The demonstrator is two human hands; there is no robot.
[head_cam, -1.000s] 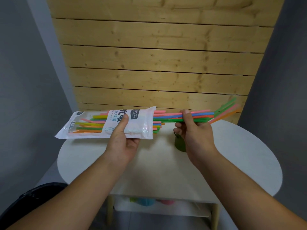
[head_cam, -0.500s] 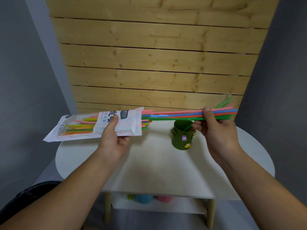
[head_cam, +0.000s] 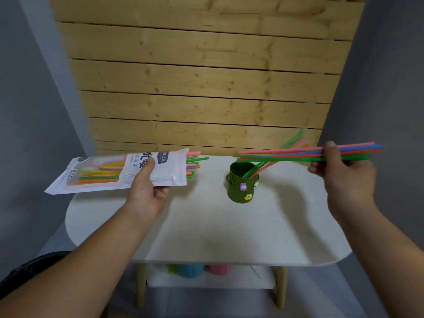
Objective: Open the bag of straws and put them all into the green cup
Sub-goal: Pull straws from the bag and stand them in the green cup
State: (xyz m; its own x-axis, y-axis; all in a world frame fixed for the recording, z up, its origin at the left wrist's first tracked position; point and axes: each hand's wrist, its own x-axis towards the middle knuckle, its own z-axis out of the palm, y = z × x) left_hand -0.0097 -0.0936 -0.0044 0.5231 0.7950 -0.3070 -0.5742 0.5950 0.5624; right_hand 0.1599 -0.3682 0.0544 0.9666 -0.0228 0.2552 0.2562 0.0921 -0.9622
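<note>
My left hand grips a white plastic straw bag held flat above the table's left side, thumb on top. Several coloured straws stick out of the bag's open right end. My right hand pinches a bundle of pink, blue, orange and green straws, held level and fully clear of the bag. The bundle's left tips hang just above the dark green cup, which stands on the table with small stickers on its side. A few straws lean in the cup toward the back right.
The white oval table stands against a wooden slat wall. On its lower shelf lie blue and pink cups. Grey walls close in on both sides, and a dark object sits at the bottom left.
My right hand has drawn the straw bundle to the right, fully out of the bag. My left hand and the bag stay at the left. The green cup, hidden before, now shows.
</note>
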